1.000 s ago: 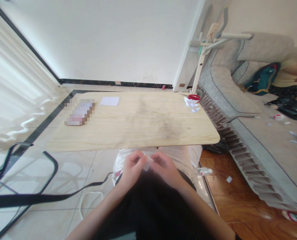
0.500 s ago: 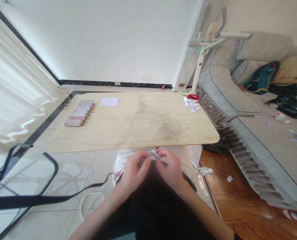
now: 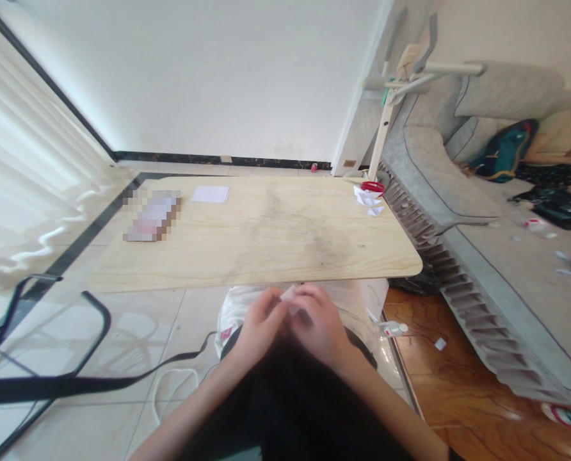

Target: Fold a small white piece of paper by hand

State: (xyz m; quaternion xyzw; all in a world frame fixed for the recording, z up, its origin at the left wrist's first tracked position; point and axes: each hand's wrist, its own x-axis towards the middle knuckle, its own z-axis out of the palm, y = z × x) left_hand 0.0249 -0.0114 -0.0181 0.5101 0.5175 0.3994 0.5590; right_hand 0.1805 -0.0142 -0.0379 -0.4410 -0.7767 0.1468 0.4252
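Your small white paper [image 3: 290, 294] is pinched btwn left hand [image 3: 260, 323] and right hand [image 3: 322, 323], nr the table's [image 3: 218, 259] near edge — folds too blurred to judge what's left. Folded pieces [image 3: 366, 198] at far R look done; flat sheets [image 3: 210, 194] at far L, unfolded — no legible text.

Before you, the table [image 3: 218, 243] spans mid-frame, sheets [image 3: 210, 194] on its upper left and a blurred item [image 3: 152, 218] left of them. Scissors [image 3: 372, 187] and folded papers [image 3: 368, 197] lie at its upper right. A can [image 3: 314, 168] stands behind. Your left hand [image 3: 262, 323] and right hand [image 3: 320, 323] flank a paper piece [image 3: 290, 294] before its near edge. At frame right, a backpack [image 3: 506, 152] rests on the sofa [image 3: 472, 169].
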